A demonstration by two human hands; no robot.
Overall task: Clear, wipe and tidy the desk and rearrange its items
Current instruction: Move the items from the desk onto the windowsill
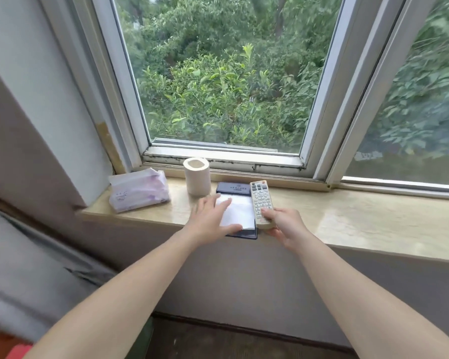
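On the marble windowsill point(347, 218) lies a dark blue folder point(232, 188) with a white sheet of paper point(240, 211) on top. My left hand point(210, 216) rests flat on the sheet and the folder's left side, fingers straight. A cream remote control point(260, 198) lies along the folder's right edge. My right hand point(283, 226) grips the remote's near end, thumb on its buttons and fingers curled underneath.
A roll of toilet paper point(197, 176) stands upright just behind the folder's left corner. A soft pack of tissues point(139, 190) lies at the sill's left end against the wall. The window frame point(226, 158) runs behind the sill.
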